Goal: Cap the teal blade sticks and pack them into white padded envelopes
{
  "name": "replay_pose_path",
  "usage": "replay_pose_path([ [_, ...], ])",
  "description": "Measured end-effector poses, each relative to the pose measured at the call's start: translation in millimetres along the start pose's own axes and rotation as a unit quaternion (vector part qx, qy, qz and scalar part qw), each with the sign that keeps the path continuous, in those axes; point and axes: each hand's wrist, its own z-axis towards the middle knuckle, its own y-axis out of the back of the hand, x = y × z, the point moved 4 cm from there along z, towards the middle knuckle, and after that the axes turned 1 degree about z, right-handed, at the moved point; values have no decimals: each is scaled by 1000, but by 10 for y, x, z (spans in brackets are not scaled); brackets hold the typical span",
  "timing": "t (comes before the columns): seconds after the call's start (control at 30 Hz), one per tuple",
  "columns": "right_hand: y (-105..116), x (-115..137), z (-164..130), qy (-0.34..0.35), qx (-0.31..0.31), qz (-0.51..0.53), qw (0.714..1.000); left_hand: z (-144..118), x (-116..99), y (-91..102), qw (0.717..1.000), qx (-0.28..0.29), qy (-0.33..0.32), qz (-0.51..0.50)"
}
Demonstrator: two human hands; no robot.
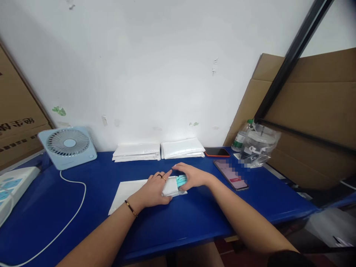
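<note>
In front of me on the blue table, my left hand [154,189] spans a white packet [170,186], its fingers over the far side and its thumb at the near edge. From the packet's right end shows a teal pleated bundle that looks like face masks [181,181]. My right hand [191,175] curls around that end, with fingers at the far side and thumb at the near side. Under my left hand and to its left lies a flat white envelope-like sheet [125,193]. My palms hide part of the packet.
Two stacks of white packets, left [136,151] and right [182,148], lie along the wall. An orange-edged phone [217,152] and another phone [229,174] are to the right, near a bottle [241,137] and a bagged cup [257,146]. A corded blue fan [68,146] stands left.
</note>
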Motion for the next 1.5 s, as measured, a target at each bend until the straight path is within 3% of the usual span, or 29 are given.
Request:
replay_pose_path([
  [0.07,19,-148,-150,-33,-62,156,985,-8,-23,16,1000,-8,-2,10],
  [0.1,13,-219,-221,-56,-125,246,959,-13,-37,24,1000,-13,-5,11],
  [0.17,-72,-330,-331,-101,-266,399,872,-21,-58,29,1000,-17,-11,9],
  [0.2,-161,-354,-348,-124,-308,450,829,-23,-61,25,1000,-16,-11,7],
  [0.27,-351,-326,-296,-156,-349,501,777,-22,-55,7,1000,-7,-8,2],
  [0.33,-496,-234,-170,-161,-348,523,761,-17,-40,-10,1000,-2,-6,-3],
  [0.4,-550,-127,-58,-148,-323,527,772,-14,-28,-19,1000,-2,-8,-12],
  [0.43,-536,-81,-32,-140,-303,513,791,-14,-24,-19,1000,-3,-9,-17],
  [0.5,-437,-15,-70,-127,-248,435,856,-17,-17,-14,1000,-5,-12,-27],
  [0.6,-210,11,-298,-101,-140,190,966,-26,-13,5,999,-5,-11,-33],
  [0.67,-110,-22,-465,-92,-69,69,991,-30,-19,18,999,2,-13,-37],
  [0.8,-89,-104,-569,-109,-28,94,989,-33,-49,40,998,14,-27,-50],
  [0.93,-158,-53,-404,-68,-89,149,983,-33,-58,38,998,16,-27,-56],
  [1.07,-106,8,-317,-37,-137,86,986,-32,-39,23,998,16,-24,-59],
  [1.17,-98,-10,-342,-50,-90,60,993,-34,-26,18,998,16,-26,-62],
  [1.27,-212,-19,-347,-67,-33,130,989,-35,-22,14,997,25,-26,-69],
  [1.5,-304,96,-233,-43,-102,117,987,-38,-72,49,997,36,-17,-74],
])
